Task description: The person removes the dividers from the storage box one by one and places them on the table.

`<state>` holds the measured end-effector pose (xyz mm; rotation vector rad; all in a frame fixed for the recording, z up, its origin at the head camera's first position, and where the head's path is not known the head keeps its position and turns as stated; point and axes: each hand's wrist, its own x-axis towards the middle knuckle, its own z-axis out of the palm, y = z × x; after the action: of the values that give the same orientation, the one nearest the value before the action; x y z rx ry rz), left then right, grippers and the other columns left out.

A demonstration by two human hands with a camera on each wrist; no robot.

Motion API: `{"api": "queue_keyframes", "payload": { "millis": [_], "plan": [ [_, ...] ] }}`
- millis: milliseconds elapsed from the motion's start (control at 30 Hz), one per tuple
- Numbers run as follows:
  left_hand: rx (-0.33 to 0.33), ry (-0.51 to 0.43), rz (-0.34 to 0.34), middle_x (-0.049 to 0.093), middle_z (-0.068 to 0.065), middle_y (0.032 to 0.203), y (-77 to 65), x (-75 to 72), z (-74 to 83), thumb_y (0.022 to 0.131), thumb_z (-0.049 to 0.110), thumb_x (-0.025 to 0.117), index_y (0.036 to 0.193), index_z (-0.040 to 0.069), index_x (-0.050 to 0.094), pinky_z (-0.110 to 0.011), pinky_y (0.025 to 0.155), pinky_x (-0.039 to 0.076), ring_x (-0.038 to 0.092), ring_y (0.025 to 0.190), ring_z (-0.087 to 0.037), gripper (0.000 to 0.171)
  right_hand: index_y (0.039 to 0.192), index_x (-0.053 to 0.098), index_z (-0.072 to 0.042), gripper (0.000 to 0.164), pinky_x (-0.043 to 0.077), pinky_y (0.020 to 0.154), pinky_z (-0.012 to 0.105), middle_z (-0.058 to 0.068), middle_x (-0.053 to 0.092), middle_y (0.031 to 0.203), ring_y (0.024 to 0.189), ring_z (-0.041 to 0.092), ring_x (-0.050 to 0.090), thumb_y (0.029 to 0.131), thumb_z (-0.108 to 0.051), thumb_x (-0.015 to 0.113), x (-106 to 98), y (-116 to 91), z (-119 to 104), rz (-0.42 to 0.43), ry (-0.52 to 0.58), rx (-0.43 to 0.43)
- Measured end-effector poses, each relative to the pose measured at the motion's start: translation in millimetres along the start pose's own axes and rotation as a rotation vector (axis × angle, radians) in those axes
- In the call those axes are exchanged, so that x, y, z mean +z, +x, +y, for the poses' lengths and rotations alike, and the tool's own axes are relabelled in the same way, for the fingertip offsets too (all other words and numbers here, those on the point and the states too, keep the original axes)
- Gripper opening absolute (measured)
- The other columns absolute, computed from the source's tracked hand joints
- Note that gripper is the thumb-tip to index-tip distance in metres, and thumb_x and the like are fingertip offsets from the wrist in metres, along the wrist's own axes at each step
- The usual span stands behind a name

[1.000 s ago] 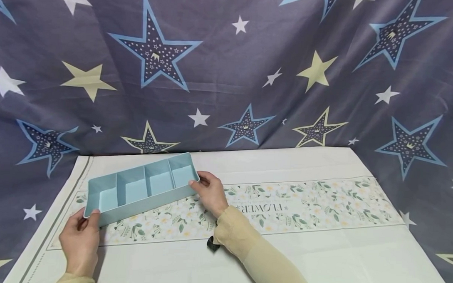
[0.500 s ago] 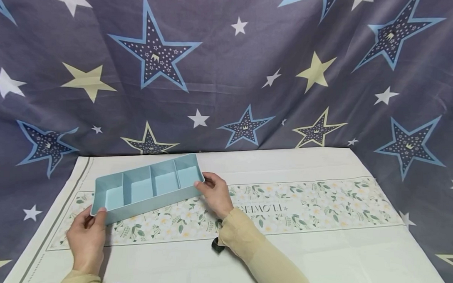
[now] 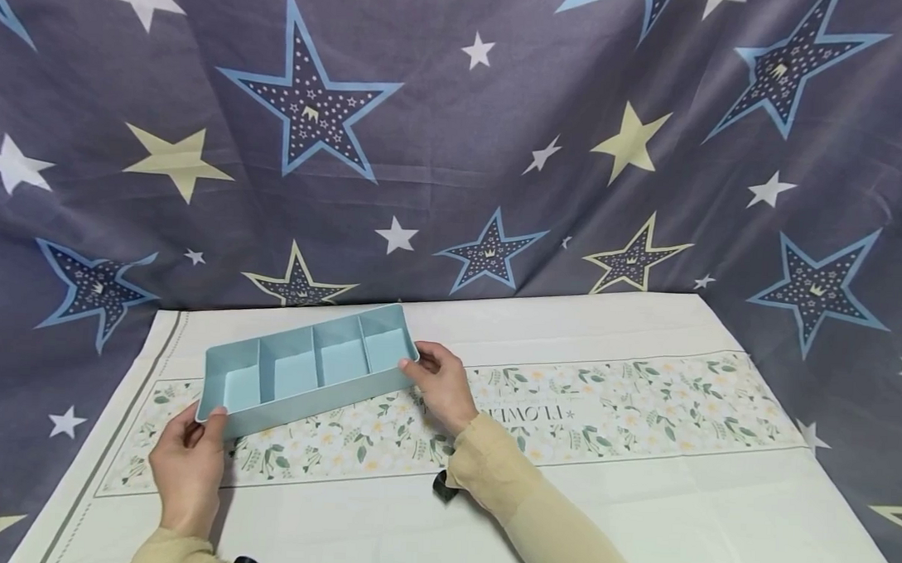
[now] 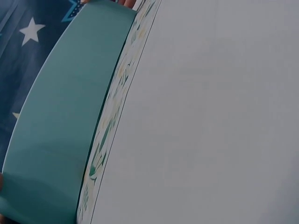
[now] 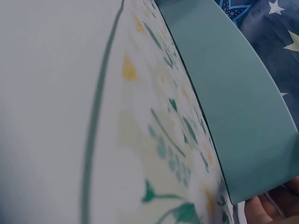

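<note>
A light blue rectangular organizer box (image 3: pixel 308 401), split by dividers into several compartments with nothing in them, sits at an angle on the left part of the table. My left hand (image 3: pixel 189 463) grips its near left corner, thumb over the rim. At the right end my right hand (image 3: pixel 443 389) holds the other corner, thumb on the near rim and fingers around the end wall. The left wrist view shows the box's long outer wall (image 4: pixel 70 102). In the right wrist view, fingers (image 5: pixel 261 210) curl at the bottom of the box's end.
A white tablecloth (image 3: pixel 562 517) with a flowered band (image 3: pixel 641 404) lettered "FLOWER" covers the table. Behind it hangs a dark star-patterned curtain (image 3: pixel 440 165), close to the table's back edge. Small black objects (image 3: pixel 445 486) show at both wrists.
Both hands have shifted the box a short way to the right along the table, at much the same slant. Their grip on its two ends stays the same.
</note>
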<state>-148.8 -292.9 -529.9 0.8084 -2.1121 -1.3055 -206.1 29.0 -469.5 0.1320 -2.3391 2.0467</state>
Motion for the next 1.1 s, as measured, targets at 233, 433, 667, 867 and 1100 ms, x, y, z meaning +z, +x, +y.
{"api": "queue_keyframes", "payload": {
  "millis": [233,433,667,867,1100],
  "plan": [
    [0.023,0.029,-0.036,0.052,-0.011,0.121,0.4,4.6,4.3,0.086,0.041,0.053,0.128,0.021,0.046,-0.031,0.087,0.044,0.049,0.102,-0.015,0.047,0.116,0.053,-0.003,0.046,0.047,0.084,0.032,0.019,0.056,0.114,0.096,0.014,0.054,0.08,-0.029,0.066,-5.7,1.7,1.2,0.019,0.008,-0.02],
    [0.015,0.065,-0.054,0.051,-0.009,0.124,0.1,10.0,5.7,0.087,0.043,0.052,0.129,0.022,0.044,-0.033,0.088,0.044,0.048,0.103,-0.015,0.048,0.116,0.054,-0.006,0.046,0.046,0.084,0.032,0.017,0.057,0.113,0.095,0.012,0.054,0.08,-0.031,0.067,-10.0,2.1,3.3,0.03,0.01,0.002],
    [0.021,0.03,-0.07,0.051,-0.008,0.123,-1.7,14.9,6.1,0.086,0.045,0.053,0.127,0.024,0.046,-0.032,0.088,0.044,0.048,0.102,-0.013,0.047,0.116,0.054,-0.006,0.044,0.047,0.084,0.032,0.016,0.058,0.113,0.095,0.013,0.054,0.08,-0.028,0.067,-16.3,1.3,4.0,0.042,0.001,0.008],
    [0.046,0.026,-0.074,0.052,-0.01,0.123,-6.4,20.3,9.3,0.086,0.044,0.053,0.128,0.022,0.046,-0.031,0.087,0.045,0.049,0.102,-0.014,0.047,0.116,0.054,-0.005,0.044,0.047,0.083,0.031,0.017,0.057,0.113,0.095,0.013,0.054,0.08,-0.028,0.066,-23.9,-2.0,2.9,0.046,-0.004,0.006],
    [0.038,0.046,-0.091,0.05,-0.008,0.125,-10.9,26.6,11.3,0.087,0.046,0.051,0.13,0.024,0.043,-0.034,0.088,0.044,0.047,0.105,-0.014,0.049,0.116,0.054,-0.005,0.044,0.047,0.084,0.034,0.018,0.056,0.115,0.098,0.015,0.053,0.081,-0.026,0.066,-31.0,-6.3,0.1,0.059,-0.003,0.023]
  ]
}}
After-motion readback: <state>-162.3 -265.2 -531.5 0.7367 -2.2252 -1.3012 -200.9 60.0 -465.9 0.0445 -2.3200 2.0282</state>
